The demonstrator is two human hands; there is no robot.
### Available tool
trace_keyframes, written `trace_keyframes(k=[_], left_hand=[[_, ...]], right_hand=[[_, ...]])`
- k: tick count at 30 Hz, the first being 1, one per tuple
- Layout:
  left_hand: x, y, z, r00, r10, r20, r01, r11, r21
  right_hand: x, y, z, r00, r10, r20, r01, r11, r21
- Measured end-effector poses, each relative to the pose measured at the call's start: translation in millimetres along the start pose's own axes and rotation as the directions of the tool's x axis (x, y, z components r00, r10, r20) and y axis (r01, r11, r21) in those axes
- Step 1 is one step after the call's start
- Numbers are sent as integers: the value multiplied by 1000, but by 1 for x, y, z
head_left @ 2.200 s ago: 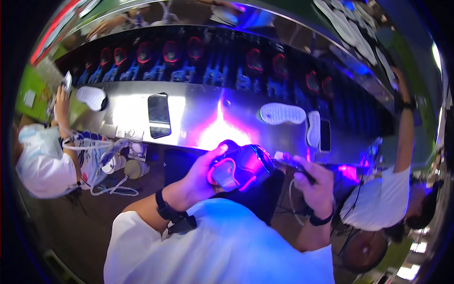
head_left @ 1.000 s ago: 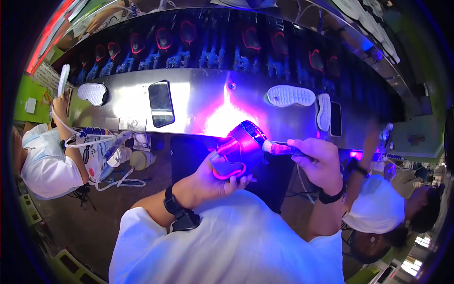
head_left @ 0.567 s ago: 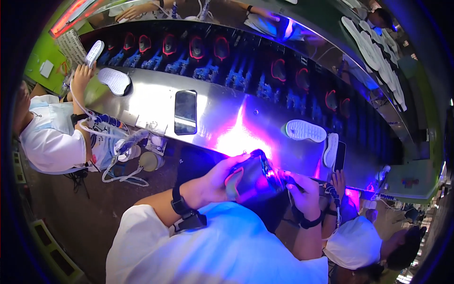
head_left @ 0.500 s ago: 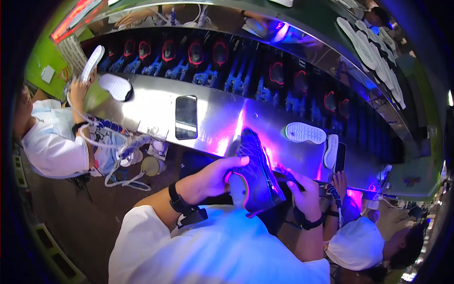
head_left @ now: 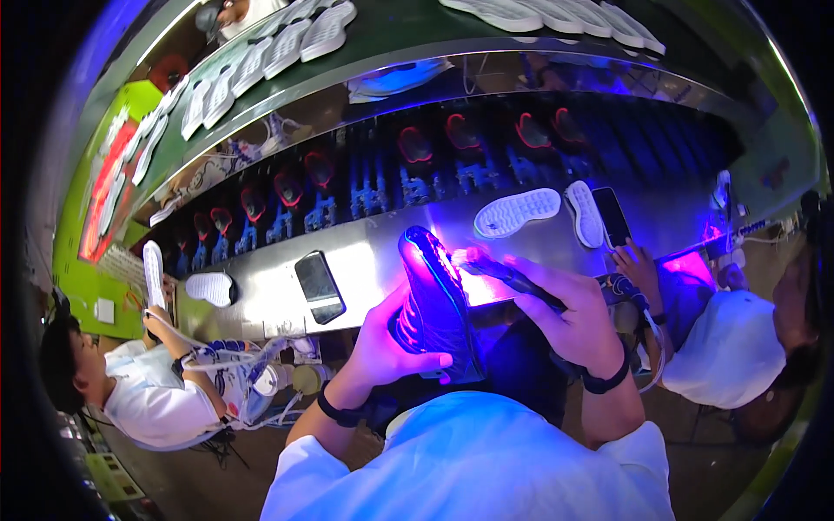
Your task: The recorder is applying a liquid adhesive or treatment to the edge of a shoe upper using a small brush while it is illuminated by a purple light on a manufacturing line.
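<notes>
My left hand (head_left: pixel 382 347) is wrapped round a dark shoe upper (head_left: pixel 439 317), held tilted with its toe toward the workbench. Violet light glows along the upper's lower edge. In my right hand (head_left: pixel 573 308) is a dark-handled brush (head_left: pixel 532 291), gripped between thumb and fingers. Its bristle end lies at the upper's right edge near the toe; glare hides whether they touch. Beyond my hands, a white shoe sole (head_left: pixel 518 214) lies on the metal workbench (head_left: pixel 369 260), tread side up, with a second white sole (head_left: pixel 584 214) to its right.
A phone (head_left: pixel 320 287) lies left on the bench; another phone (head_left: pixel 612 215) is at right. Dark shoe uppers (head_left: pixel 415 146) with red-edged openings line the bench's far side. Several white soles (head_left: pixel 323 30) sit on the raised green belt (head_left: pixel 395 30). Co-workers sit left (head_left: pixel 161 391) and right (head_left: pixel 730 347).
My view has shifted. The shoe upper has turned, showing its lower edge to the right. My right hand has risen, bringing the brush to the upper's edge near the toe.
</notes>
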State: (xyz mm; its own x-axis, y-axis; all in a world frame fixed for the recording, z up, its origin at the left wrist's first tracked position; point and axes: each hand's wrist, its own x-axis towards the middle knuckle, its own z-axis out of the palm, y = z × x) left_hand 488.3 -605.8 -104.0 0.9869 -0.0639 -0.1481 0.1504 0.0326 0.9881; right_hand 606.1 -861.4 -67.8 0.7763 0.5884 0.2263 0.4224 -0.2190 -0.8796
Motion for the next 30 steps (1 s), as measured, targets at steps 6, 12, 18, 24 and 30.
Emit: trace_keyframes(k=[6, 12, 18, 24, 30], left_hand=[[18, 8, 19, 920, 392, 15, -344, 789, 510], [39, 10, -4, 634, 740, 223, -458, 127, 880], [51, 19, -19, 501, 710, 494, -520, -209, 828], [73, 36, -17, 374, 662, 649, -576, -382, 723], [89, 39, -31, 446, 636, 629, -581, -329, 745]], right_hand=[[-25, 6, -24, 993, 115, 26, -116, 992, 49], [-71, 15, -46, 957, 288, 42, -291, 945, 148], [-64, 7, -58, 981, 187, 50, -189, 980, 54], [-44, 2, -55, 996, 88, 3, -88, 995, 45], [-42, 28, -48, 992, 89, 90, -91, 996, 24]])
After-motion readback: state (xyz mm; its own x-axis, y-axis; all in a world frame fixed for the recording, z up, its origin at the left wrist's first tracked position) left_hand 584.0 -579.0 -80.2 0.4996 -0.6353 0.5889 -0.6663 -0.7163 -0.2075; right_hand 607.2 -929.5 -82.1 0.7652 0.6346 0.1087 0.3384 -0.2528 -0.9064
